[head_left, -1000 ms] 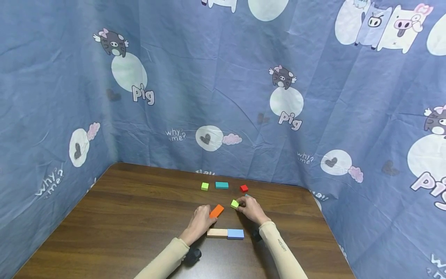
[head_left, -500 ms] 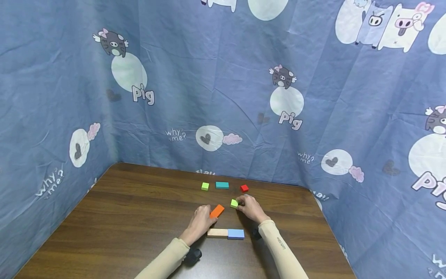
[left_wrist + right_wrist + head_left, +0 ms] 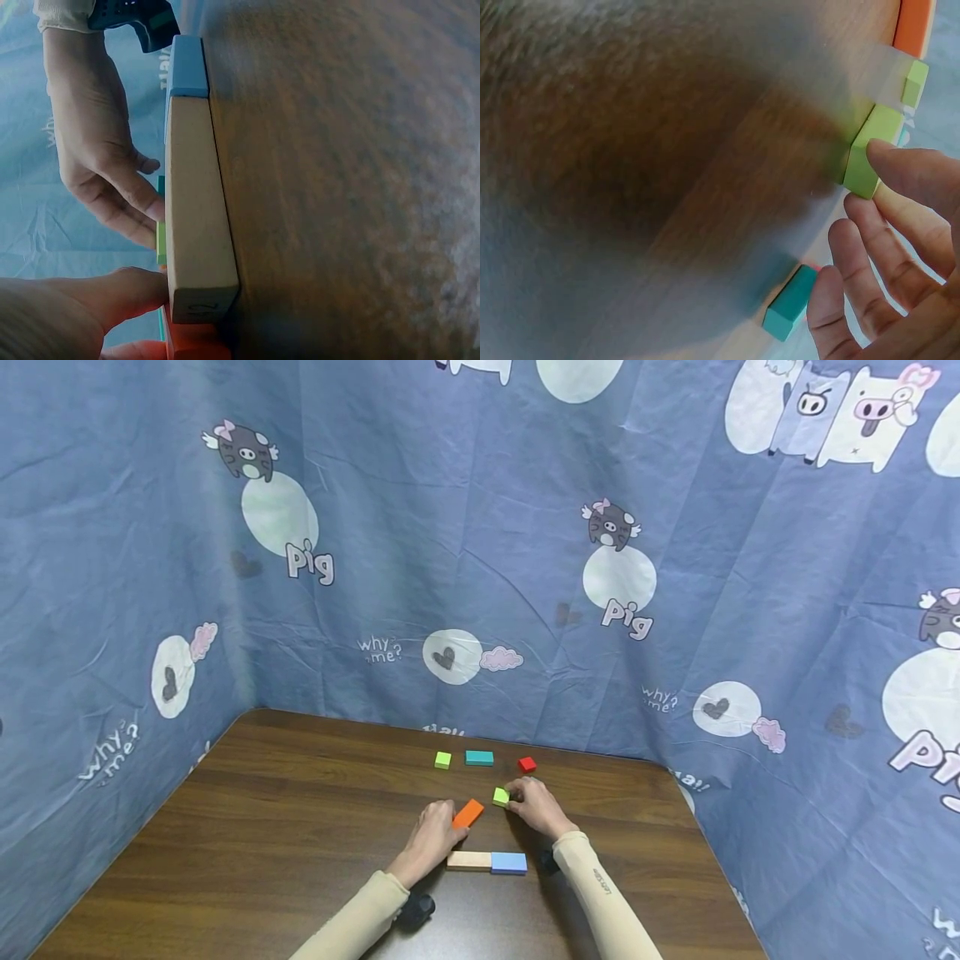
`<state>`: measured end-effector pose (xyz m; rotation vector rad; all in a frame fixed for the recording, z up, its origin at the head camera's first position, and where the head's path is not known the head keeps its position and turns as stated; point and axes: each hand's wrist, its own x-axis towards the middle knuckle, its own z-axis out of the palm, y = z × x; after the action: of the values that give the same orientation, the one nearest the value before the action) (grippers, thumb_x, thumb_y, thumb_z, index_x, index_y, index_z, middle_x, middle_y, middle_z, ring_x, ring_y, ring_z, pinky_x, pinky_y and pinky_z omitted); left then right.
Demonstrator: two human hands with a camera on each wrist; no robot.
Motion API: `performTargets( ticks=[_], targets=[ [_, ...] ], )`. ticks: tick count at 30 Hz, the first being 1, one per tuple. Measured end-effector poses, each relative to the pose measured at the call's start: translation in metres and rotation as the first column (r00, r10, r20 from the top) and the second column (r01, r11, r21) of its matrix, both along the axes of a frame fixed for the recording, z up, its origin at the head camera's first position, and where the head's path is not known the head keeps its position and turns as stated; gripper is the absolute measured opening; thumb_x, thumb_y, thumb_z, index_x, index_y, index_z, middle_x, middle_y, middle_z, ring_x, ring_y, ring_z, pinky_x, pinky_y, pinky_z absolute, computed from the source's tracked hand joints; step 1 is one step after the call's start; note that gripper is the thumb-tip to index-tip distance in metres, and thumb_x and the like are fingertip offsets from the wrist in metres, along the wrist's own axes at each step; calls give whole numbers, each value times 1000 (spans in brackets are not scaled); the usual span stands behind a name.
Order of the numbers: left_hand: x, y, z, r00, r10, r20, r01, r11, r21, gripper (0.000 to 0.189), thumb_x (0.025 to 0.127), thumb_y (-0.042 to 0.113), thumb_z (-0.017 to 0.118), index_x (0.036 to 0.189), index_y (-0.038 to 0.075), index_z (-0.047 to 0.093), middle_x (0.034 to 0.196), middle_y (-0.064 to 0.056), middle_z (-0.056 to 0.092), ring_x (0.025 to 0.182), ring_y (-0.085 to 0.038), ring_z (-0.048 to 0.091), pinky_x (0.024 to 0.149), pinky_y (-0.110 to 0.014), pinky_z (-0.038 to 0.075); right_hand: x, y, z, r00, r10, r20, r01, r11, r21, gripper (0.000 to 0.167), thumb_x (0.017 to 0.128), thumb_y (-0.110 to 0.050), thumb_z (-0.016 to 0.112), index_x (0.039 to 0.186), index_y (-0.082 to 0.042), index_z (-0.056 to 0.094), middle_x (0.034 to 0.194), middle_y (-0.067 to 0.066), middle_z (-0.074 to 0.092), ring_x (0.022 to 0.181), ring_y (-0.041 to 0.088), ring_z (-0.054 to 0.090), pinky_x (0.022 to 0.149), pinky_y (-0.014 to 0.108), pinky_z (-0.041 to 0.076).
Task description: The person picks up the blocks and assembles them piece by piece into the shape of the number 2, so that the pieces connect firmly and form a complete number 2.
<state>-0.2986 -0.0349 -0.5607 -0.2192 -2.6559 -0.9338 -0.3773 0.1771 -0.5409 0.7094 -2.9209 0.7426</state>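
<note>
A: What's closest in the head view?
B: Two cream sleeves (image 3: pixel 618 902), cut off by the bottom edge. A black thing (image 3: pixel 417 910) sits under the left wrist.

A: What's next?
B: A tan block (image 3: pixel 469 861) and a blue block (image 3: pixel 509 862), low in the middle, end to end and touching. The left wrist view shows a dark mark on the tan one's end. It's hard to read, and the head view doesn't show it.

A: And the left hand (image 3: pixel 432 839)?
B: It's gripping an orange block (image 3: pixel 468 814), just above the tan one in the head view. The hand hides part of it. In the left wrist view, the bottom edge cuts the orange block off.

A: And the right hand (image 3: pixel 537 807)?
B: It's a bit higher, right of the middle, pinching a green block (image 3: pixel 500 797). The right wrist view shows the thumb on it, and a dark teal block (image 3: pixel 787 306) low down near the little finger. I can't find that one in the head view; the hand seems to be in the way.

A: What's far off?
B: A small green block (image 3: pixel 443 760), a long teal block (image 3: pixel 479 758) and a red block (image 3: pixel 527 764), left to right along the table's (image 3: pixel 225 843) back. Behind them hangs a blue pig cloth (image 3: pixel 510 568). Some pigs get cut off up top.
</note>
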Motion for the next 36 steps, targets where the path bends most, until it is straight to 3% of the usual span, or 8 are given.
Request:
performTargets(
  ticks=[22,36],
  targets=[
    [-1,1,1,1000,11,28,-11,1000,1,28,70,16,84,71,4,58,65,-3,57,59,-16,52,53,-31,42,1,-7,0,1000,5,30,-5,1000,8,25,83,-12,74,107,-6,69,97,6,66,84,16,63,74,34,51],
    [-1,1,1,1000,5,-1,-5,1000,-4,28,69,15,84,70,5,58,64,-4,57,58,-17,52,54,-31,42,-2,-11,-2,999,0,54,0,1000,0,24,84,-14,73,107,-7,69,100,6,66,87,17,65,76,36,52]
  ],
)
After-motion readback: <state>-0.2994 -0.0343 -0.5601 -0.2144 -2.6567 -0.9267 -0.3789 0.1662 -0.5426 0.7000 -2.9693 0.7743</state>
